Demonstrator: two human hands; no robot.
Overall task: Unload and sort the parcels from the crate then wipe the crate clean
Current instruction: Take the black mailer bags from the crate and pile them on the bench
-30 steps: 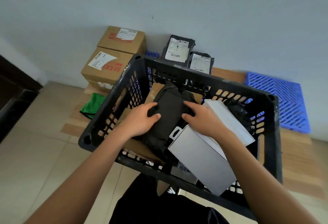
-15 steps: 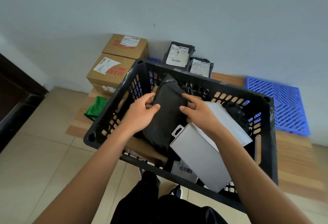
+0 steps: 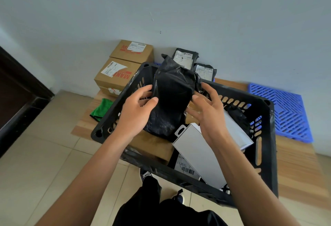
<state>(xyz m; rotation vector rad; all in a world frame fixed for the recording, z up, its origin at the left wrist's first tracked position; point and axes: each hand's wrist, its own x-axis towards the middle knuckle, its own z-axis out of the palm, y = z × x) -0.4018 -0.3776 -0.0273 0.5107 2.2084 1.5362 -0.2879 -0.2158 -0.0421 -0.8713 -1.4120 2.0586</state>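
Unloading is the step in hand, as I judge it: the black crate (image 3: 265,136) is still partly full, and it stands on a low wooden counter (image 3: 295,168) by the wall. Both hands hold one parcel above it, a black plastic mailer (image 3: 172,100), lifted higher than the far rim. The left hand (image 3: 136,112) grips its left edge with curled fingers and the thumb pressed on the front. The right hand (image 3: 206,107) touches the right edge with the thumb, and its other fingers are spread and only lightly bent; how firmly it holds I cannot tell.

The next move probably calls for carrying the mailer over the far rim to the two black mailers (image 3: 186,59) leaning on the wall, since like seems to go with like there. The soft bag may sag, so both hands should support it.

Inside the crate remain a brown carton (image 3: 152,147), two flat grey-white packets (image 3: 195,152), and another black bag (image 3: 238,116). Wiping can come only after these; the green cloth (image 3: 100,109) lies left of the crate.

As for writing, the two stacked cartons (image 3: 118,77) show red letters, "MAK" on the lower one, upside down. All white shipping labels carry barcodes, but their text is too small to read.
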